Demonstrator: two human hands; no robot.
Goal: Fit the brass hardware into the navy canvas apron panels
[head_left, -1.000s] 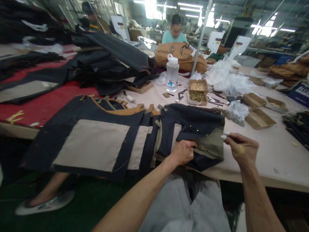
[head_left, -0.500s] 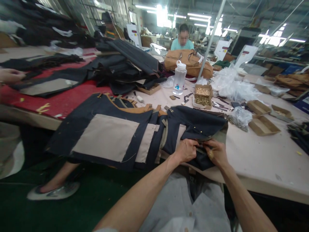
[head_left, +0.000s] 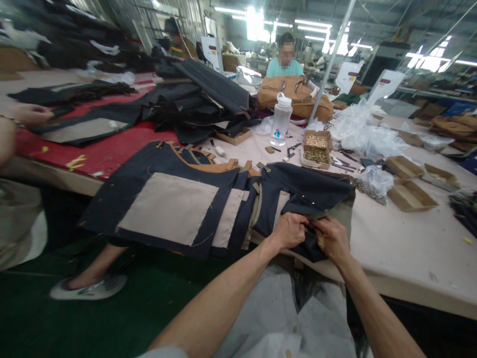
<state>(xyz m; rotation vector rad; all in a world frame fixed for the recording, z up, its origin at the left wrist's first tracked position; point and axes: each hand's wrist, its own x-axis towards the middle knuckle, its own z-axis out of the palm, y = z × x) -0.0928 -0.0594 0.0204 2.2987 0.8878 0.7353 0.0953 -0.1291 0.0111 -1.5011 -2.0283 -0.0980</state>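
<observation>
A dark navy fabric piece [head_left: 294,179] with a beige strip and small brass-coloured studs lies at the table's front edge, partly folded over. My left hand [head_left: 291,231] is closed on a fold of it, fingers curled. Close by on the right, my right hand [head_left: 331,237] pinches the same cloth, its fingertips almost meeting the left ones. Whatever small part may sit between the fingertips is hidden. To the left, overlapping navy panels with beige patches [head_left: 167,209] and tan edging hang over the table edge.
Small cardboard boxes of brass-coloured fasteners [head_left: 316,149] stand behind the cloth, beside a water bottle [head_left: 281,119]. Open cardboard boxes [head_left: 412,195] and a plastic bag [head_left: 376,181] lie right. Dark garments [head_left: 179,104] are heaped left. A co-worker's hand [head_left: 33,114] is at far left.
The whole view has shifted slightly, so the scene sits a little further right. Both my hands keep their grip on the cloth, fingertips moving slightly. The co-worker's hand at left has moved further into view.
</observation>
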